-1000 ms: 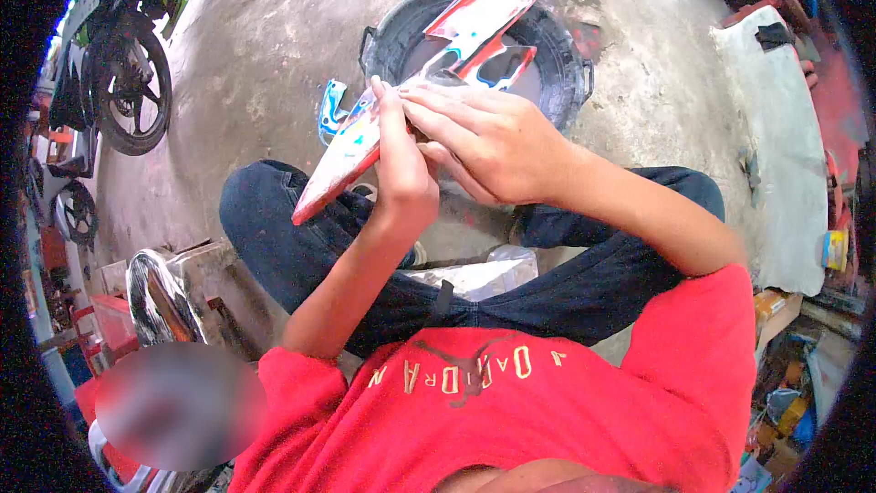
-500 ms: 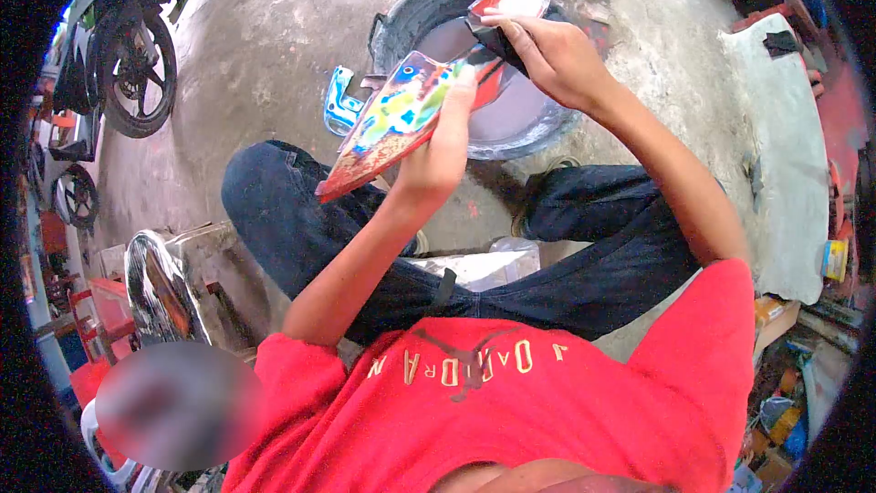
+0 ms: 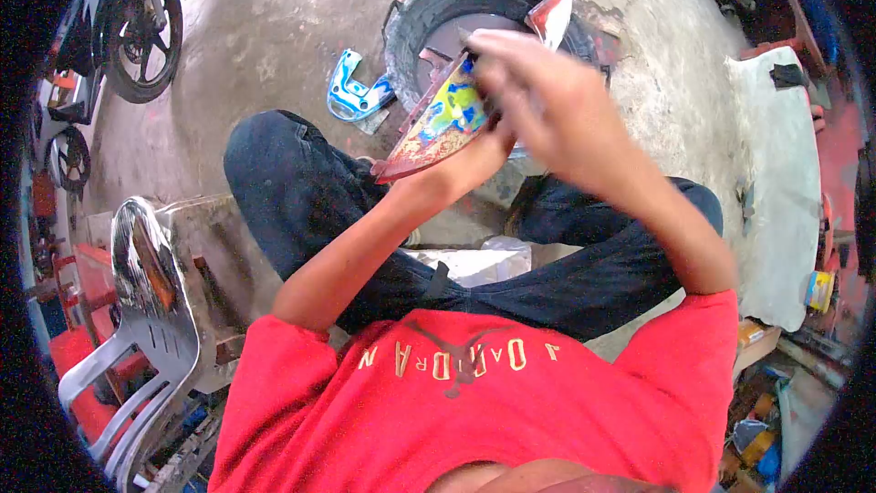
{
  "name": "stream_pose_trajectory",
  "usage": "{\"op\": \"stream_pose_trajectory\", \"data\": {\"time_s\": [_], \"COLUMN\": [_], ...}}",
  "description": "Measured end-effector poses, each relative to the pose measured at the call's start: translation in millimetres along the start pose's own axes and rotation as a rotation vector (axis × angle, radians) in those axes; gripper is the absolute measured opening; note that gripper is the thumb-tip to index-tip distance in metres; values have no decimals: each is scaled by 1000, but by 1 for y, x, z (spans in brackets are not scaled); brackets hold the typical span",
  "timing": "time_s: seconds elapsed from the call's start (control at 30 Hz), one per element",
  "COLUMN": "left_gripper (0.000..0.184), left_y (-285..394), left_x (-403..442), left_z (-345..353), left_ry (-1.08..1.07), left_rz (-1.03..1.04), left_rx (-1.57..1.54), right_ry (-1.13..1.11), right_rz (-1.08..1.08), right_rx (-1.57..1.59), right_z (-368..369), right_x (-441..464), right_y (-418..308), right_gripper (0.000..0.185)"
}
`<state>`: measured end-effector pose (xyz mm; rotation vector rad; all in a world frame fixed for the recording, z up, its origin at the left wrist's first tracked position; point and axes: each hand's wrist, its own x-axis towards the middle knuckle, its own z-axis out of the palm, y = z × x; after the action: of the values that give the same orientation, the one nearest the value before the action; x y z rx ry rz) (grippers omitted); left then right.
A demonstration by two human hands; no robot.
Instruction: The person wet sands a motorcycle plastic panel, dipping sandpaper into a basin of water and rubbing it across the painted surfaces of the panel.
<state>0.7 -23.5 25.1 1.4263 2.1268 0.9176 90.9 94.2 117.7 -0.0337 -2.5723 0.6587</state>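
Note:
A long pointed panel (image 3: 447,114), red-edged with blue, yellow and green patches, is tilted across the near side of a dark basin (image 3: 399,46) of cloudy water. Its red and white far end rises over the basin's right side. My left hand (image 3: 488,148) grips the panel from below, its fingers largely hidden behind my other hand. Over the panel's middle is my right hand (image 3: 547,100), blurred, its fingers bent; a dark pad shows partly beneath them. Left of the basin, a blue and white curved part (image 3: 354,91) lies on the floor.
A grey chair (image 3: 151,319) stands at the lower left near a box-like block (image 3: 219,265). Motorcycle wheels (image 3: 141,32) are at the upper left. A pale board (image 3: 776,192) lies along the right, with a yellow can (image 3: 819,292) beside it.
The panel has swung more upright and shifted right. My right hand, at the panel's far part half a second ago, has come back toward my left hand. The blurred oval over the chair is gone.

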Motion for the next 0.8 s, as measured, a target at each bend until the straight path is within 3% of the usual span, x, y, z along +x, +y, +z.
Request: {"op": "stream_pose_trajectory", "data": {"time_s": [0.13,0.23,0.3,0.47,0.57,0.63,0.8], "left_gripper": [48,47,47,47,47,47,47], "left_y": [-6,-8,-8,-9,-8,-9,-7], "left_x": [-18,-18,-13,-14,-11,-12,-16], "left_z": [8,7,6,1,5,6,3], "left_ry": [-144,-144,-121,-111,-130,-131,-130], "left_rz": [80,86,84,82,89,91,88], "left_rx": [17,17,12,13,20,25,19], "right_ry": [-83,-48,-7,-42,-12,9,-39], "right_rz": [-325,-317,-167,-393,-367,-232,-403], "right_rx": [14,-15,-30,86,-26,-68,40], "right_z": [11,8,16,11,15,19,15], "right_x": [-24,-16,-11,-30,-17,-9,-28], "right_y": [-48,-33,-5,-53,-14,7,-50], "right_gripper": [46,46,47,48,47,46,48]}}
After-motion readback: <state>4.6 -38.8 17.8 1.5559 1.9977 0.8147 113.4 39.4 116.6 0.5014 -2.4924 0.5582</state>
